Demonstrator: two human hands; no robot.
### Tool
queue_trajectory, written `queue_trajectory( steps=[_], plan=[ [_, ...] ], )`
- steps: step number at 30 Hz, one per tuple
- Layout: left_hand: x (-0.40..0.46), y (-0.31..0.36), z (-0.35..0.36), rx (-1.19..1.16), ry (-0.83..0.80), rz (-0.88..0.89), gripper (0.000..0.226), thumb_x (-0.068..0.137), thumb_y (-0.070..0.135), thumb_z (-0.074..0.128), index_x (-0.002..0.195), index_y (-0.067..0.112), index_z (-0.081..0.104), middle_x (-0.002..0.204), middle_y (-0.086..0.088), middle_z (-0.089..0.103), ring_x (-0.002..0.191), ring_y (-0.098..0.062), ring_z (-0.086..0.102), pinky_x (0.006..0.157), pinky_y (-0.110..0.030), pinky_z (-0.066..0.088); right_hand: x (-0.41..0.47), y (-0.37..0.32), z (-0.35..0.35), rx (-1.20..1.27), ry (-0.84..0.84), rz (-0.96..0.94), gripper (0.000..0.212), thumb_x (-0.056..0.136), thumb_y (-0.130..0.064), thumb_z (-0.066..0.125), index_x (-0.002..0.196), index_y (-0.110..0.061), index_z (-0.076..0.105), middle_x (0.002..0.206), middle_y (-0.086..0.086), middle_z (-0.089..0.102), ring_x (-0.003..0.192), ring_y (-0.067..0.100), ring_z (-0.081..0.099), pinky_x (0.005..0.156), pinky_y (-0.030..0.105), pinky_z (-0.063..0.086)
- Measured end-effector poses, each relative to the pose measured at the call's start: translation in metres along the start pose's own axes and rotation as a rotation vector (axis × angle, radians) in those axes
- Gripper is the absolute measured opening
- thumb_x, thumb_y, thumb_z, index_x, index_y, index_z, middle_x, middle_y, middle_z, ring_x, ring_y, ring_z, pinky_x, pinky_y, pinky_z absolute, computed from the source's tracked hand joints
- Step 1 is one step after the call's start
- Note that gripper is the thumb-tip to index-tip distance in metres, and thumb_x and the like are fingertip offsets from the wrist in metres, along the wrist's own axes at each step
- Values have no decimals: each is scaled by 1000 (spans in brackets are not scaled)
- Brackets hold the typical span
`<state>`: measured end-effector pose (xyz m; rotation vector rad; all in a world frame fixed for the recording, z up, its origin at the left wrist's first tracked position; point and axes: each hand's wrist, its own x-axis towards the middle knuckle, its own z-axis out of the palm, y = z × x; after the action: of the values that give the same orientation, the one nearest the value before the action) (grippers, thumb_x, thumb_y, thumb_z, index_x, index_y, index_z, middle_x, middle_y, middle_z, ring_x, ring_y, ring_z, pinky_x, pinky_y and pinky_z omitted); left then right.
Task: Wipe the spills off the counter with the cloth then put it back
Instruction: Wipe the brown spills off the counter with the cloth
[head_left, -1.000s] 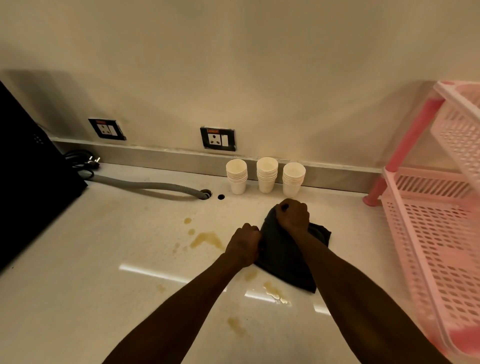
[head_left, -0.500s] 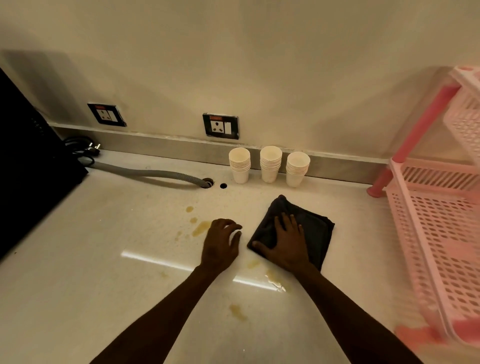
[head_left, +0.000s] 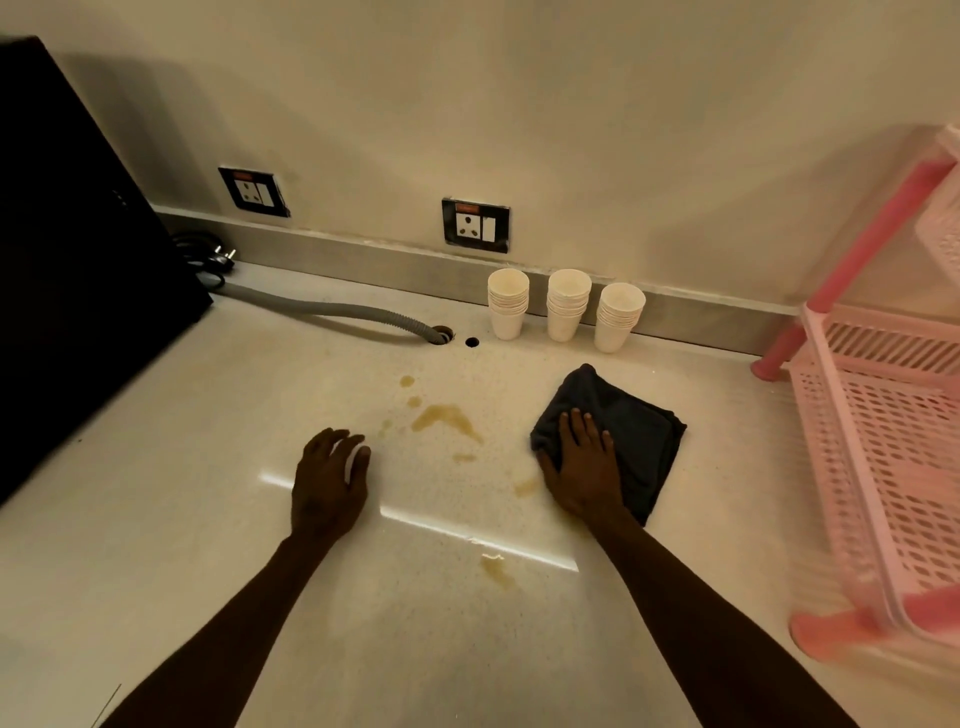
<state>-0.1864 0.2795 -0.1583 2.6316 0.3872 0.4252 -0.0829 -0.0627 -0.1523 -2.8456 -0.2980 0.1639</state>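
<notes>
A dark folded cloth (head_left: 641, 431) lies flat on the pale counter (head_left: 156, 519), right of centre. My right hand (head_left: 584, 467) presses palm-down on its near left part, fingers spread. My left hand (head_left: 330, 478) rests on the bare counter to the left, fingers loosely curled, holding nothing. Brown spills mark the counter between the hands: a large streak (head_left: 447, 418), small drops (head_left: 407, 382) behind it, a smear (head_left: 525, 487) beside the cloth's edge and a patch (head_left: 497, 569) nearer to me.
Three stacks of white paper cups (head_left: 563, 312) stand against the back wall. A pink plastic rack (head_left: 883, 452) fills the right side. A black appliance (head_left: 67, 260) stands at left, with a grey hose (head_left: 337, 314) running into a counter hole.
Both hands let go of the bunched cloth and laid it flat. My right hand now presses on it, and my left hand has moved away to the left onto the counter.
</notes>
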Motion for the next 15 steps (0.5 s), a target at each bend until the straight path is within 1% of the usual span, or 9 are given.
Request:
queue_trajectory(
  steps=[2,4,8,11,13,15],
  plan=[
    [6,-6,-5,0,-15,-21,53,99,42,38,129,7,65,135,-17,62,135,-35,48,111,-51,43,3,2,-8,76,9,19,60,106,-43,27,158,-15,17,167,6,15,154,20,8,125,44,4],
    [10,-12,-9,-5,-30,-30,56,99,43,37,132,6,63,137,-19,61,136,-35,48,113,-50,40,2,7,-14,167,2,-1,53,108,-37,29,157,-17,23,166,4,20,154,19,12,125,42,4],
    [7,-20,-8,14,-120,-7,60,99,45,34,142,9,54,149,-17,51,142,-34,43,118,-50,35,-16,17,-22,260,-81,-46,52,108,-34,34,156,-18,23,165,5,21,153,18,12,124,36,1],
    [2,-25,-5,23,-155,19,63,99,48,30,149,12,46,156,-15,43,147,-33,35,122,-49,29,-51,6,-15,327,-123,-70,53,107,-36,34,157,-21,21,165,2,18,153,14,10,124,32,-2],
    [2,-26,-4,16,-165,26,64,99,50,29,151,14,42,158,-14,40,148,-32,33,123,-49,27,-76,-7,-11,395,-162,-84,51,107,-38,35,155,-28,23,163,-6,18,149,5,7,120,23,-5],
    [3,-26,-6,5,-169,33,66,99,52,28,151,14,42,158,-14,40,148,-32,34,123,-49,27,-91,-16,-16,522,-243,-81,45,105,-44,36,148,-42,25,154,-22,20,141,-3,7,115,19,-3]
  ],
)
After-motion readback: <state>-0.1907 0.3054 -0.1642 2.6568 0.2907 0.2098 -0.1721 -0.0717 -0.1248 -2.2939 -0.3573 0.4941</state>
